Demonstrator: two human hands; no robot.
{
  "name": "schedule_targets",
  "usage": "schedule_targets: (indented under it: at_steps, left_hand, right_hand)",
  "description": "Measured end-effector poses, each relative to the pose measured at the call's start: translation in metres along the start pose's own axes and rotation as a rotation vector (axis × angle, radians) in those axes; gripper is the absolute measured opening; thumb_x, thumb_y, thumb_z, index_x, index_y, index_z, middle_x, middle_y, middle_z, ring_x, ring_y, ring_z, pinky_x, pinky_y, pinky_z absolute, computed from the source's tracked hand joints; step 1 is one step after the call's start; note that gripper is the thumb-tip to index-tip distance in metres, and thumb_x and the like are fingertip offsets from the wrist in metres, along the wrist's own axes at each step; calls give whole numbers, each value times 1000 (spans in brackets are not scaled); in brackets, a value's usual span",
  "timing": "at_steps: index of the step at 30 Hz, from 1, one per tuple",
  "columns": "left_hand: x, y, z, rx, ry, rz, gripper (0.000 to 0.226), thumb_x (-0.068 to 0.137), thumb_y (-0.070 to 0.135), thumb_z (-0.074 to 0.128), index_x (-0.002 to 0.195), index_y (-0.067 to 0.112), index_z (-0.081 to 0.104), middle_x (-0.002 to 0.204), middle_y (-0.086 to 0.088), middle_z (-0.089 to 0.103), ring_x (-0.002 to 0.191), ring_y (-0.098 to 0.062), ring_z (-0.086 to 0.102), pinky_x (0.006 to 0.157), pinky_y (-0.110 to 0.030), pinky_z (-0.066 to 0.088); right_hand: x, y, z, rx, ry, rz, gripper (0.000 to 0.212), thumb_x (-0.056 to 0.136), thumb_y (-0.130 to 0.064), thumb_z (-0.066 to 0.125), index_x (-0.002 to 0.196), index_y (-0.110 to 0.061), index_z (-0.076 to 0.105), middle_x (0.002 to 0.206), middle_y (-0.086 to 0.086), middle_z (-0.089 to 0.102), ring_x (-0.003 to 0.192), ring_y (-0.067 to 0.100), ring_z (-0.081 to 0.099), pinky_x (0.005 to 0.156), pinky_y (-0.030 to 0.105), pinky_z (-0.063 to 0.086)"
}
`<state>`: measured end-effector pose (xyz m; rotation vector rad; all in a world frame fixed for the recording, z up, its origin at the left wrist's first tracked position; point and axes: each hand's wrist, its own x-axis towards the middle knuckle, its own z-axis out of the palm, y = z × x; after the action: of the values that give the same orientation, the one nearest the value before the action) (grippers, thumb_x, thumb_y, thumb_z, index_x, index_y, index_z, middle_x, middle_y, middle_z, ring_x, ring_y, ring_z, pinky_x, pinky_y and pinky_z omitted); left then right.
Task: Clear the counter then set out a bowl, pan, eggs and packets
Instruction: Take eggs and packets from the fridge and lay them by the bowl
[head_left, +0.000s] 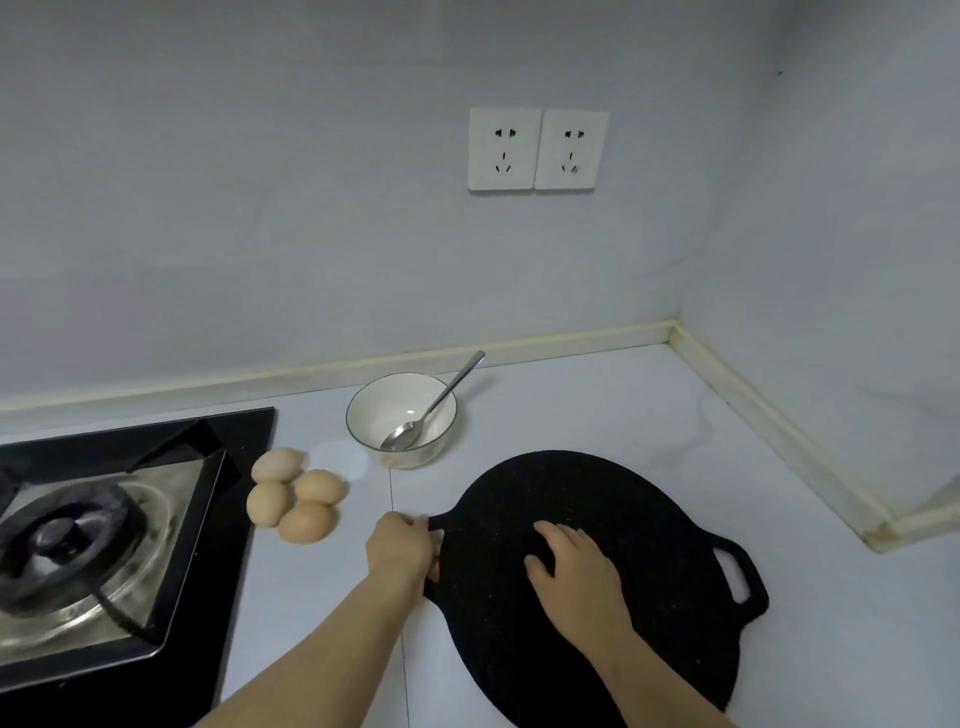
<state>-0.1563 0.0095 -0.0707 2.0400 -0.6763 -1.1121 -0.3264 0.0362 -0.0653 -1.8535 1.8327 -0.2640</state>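
White bench (597, 405), pale wall, two sockets (537, 149) behind. Near the back edge a bowl (374, 410) is set, spoon (431, 410) leaning inside. Four eggs (296, 493) are grouped beside the stove (104, 519). At the front a pan (597, 488) is laid flat: its handle is gripped by the left hand (402, 548), and the right hand (576, 566) is rested on top, fingers spread.

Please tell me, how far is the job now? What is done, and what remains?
Done: the bowl, with a spoon in it, and four eggs sit on the counter. In hand: the black pan lies on the counter; the left hand grips its handle and the right hand rests open on it. Left: no packets are in view, so these likely remain.
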Motion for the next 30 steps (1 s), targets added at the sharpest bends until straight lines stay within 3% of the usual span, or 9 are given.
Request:
schedule_targets:
  at_steps: [2, 6, 12, 16, 20, 23, 26, 30]
  left_hand:
    - [2, 9, 10, -27, 10, -17, 26, 96, 14, 42, 76, 3, 53, 75, -19, 67, 41, -24, 49, 60, -34, 49]
    - [5, 31, 29, -191, -24, -93, 31, 97, 9, 41, 67, 3, 49, 63, -13, 59, 43, -23, 45, 50, -29, 43]
    - [30, 48, 57, -419, -77, -221, 34, 92, 0, 39, 61, -1, 53, 50, -15, 54, 35, -23, 42, 47, -30, 41]
    - [37, 55, 69, -508, -65, -243, 28, 89, -9, 33, 72, -1, 53, 60, -17, 56, 47, -25, 45, 47, -32, 42]
    - [35, 54, 70, -396, -97, -174, 24, 82, -16, 45, 84, 3, 59, 68, -13, 54, 58, -25, 49, 53, -30, 45]
    - [33, 57, 67, -335, -144, -218, 21, 87, -11, 49, 75, 4, 56, 73, -16, 55, 59, -25, 53, 49, -33, 50]
    - [34, 60, 66, -359, -187, -291, 23, 93, -7, 44, 72, -1, 52, 70, -16, 56, 59, -20, 56, 37, -22, 50]
    - [41, 64, 68, -439, -164, -318, 23, 94, -7, 40, 74, -1, 52, 70, -14, 57, 59, -19, 57, 35, -19, 48]
  right_hand:
    - [2, 4, -3, 3, 19, 12, 49, 97, -37, 40, 144, -27, 32, 150, -6, 35, 144, 13, 23, 117, 33, 24]
    - [8, 13, -11, -20, 22, 23, 52, 95, -42, 42, 144, -29, 31, 151, -9, 33, 143, 10, 23, 118, 32, 22]
    - [21, 18, -21, -192, -175, -22, 69, 85, -53, 51, 145, -38, 22, 158, -10, 12, 148, 15, 3, 119, 41, 6]
    - [39, 25, -25, -246, -145, -36, 61, 90, -46, 49, 146, -37, 24, 159, -9, 11, 148, 15, 2, 119, 41, 5]
    - [57, 27, -26, -250, -154, -79, 57, 94, -43, 45, 147, -36, 24, 159, -8, 12, 148, 17, 1, 119, 40, 5]
    - [70, 26, -26, -258, -169, -132, 55, 96, -39, 43, 147, -33, 24, 159, -8, 11, 148, 19, 1, 120, 39, 4]
    - [82, 23, -27, -253, -194, -198, 53, 98, -33, 41, 148, -30, 24, 159, -6, 13, 148, 18, 3, 120, 36, 5]
    - [97, 17, -29, -235, -224, -254, 52, 99, -27, 40, 149, -26, 24, 159, -5, 15, 148, 17, 4, 120, 34, 6]
